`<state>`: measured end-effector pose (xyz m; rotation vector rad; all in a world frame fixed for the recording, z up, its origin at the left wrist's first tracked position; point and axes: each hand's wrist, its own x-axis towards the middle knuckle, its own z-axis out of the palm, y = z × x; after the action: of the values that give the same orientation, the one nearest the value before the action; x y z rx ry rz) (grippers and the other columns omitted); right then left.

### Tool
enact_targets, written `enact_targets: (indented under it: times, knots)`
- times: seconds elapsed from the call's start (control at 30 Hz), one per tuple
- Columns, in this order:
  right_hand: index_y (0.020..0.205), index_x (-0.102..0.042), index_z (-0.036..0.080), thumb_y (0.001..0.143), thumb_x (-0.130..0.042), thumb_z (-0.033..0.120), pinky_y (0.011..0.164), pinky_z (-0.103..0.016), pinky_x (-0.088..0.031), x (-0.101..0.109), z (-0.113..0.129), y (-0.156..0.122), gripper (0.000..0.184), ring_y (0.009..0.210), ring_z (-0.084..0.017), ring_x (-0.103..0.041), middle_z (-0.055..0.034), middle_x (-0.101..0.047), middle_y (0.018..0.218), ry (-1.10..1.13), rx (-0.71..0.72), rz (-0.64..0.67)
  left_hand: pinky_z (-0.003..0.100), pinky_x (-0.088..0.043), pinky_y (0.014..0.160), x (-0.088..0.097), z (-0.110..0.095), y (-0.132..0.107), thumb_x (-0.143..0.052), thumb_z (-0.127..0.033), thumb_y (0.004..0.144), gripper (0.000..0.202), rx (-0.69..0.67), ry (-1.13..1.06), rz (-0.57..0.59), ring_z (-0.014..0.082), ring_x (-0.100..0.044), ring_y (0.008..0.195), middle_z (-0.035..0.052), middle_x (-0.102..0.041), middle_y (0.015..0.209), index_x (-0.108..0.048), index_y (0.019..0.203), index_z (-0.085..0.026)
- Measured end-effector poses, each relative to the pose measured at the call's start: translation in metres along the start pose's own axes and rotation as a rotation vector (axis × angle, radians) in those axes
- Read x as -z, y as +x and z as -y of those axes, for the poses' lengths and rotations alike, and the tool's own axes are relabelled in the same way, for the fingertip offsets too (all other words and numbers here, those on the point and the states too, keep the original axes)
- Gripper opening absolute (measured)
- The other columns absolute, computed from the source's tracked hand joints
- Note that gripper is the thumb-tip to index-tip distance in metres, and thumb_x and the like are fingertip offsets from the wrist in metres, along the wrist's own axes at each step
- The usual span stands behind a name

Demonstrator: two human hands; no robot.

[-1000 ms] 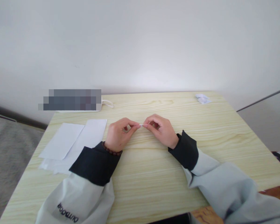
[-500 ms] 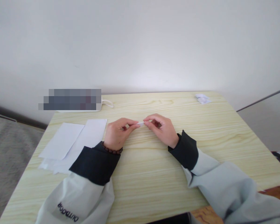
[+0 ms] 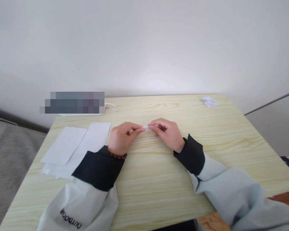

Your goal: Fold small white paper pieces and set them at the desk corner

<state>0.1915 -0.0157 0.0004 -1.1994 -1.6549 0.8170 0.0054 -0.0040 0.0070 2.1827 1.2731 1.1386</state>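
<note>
A small, narrow piece of white paper (image 3: 145, 127) is stretched between my two hands above the middle of the table. My left hand (image 3: 122, 136) pinches its left end between thumb and fingers. At the other end, my right hand (image 3: 166, 132) has thumb and forefinger closed on it. Most of the piece is hidden by my fingertips, so its folds cannot be made out. White paper sheets (image 3: 65, 144) lie partly overlapping to the left, beside my left wrist and sleeve.
Folded white paper pieces (image 3: 209, 102) rest near the table's back right. At the back left stands a blurred-out object (image 3: 74, 104) with a white loop strap (image 3: 111, 106). The light wood-grain table (image 3: 154, 186) meets a white wall (image 3: 149, 48) behind.
Almost nothing differs. Both hands keep their pinch on the small paper piece, with only a slight shift of the right fingers.
</note>
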Motion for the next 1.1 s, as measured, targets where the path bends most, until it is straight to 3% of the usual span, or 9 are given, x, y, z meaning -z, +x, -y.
enact_targets:
  times: [0.33,0.7,1.1]
  knots:
    - [0.081,-0.066,0.018,0.082,-0.060,0.032,0.047,-0.020,-0.044,0.0008,0.0017,0.0003,0.015,0.045,-0.007,-0.054,-0.0024,-0.068,0.079,-0.002,-0.001,0.049,0.021,-0.040,0.049,-0.0015,-0.0022,-0.0003,-0.060,-0.036,0.081,0.022,-0.015,0.078,0.024,0.0073,-0.047,0.046,-0.0014,-0.067,0.067,-0.065,0.072,-0.017]
    - [0.080,-0.070,0.019,0.079,-0.063,0.032,0.047,-0.021,-0.042,0.0022,0.0056,-0.0007,0.016,0.046,-0.008,-0.053,-0.0004,-0.068,0.067,0.017,-0.042,0.029,0.019,-0.044,0.050,-0.0005,-0.0003,-0.0017,-0.063,-0.042,0.076,0.024,0.041,0.014,0.089,0.0063,-0.052,0.045,-0.0016,-0.070,0.082,-0.063,0.086,-0.019]
    - [0.072,-0.066,0.016,0.077,-0.064,0.040,0.045,-0.020,-0.033,0.0007,0.0042,-0.0010,0.024,0.044,-0.007,-0.042,0.0035,-0.054,0.049,-0.035,-0.055,0.032,0.018,-0.046,0.050,-0.0018,-0.0034,0.0001,-0.064,-0.034,0.076,0.018,0.034,-0.046,0.054,0.0086,-0.057,0.051,-0.0001,-0.067,0.070,-0.062,0.073,-0.017]
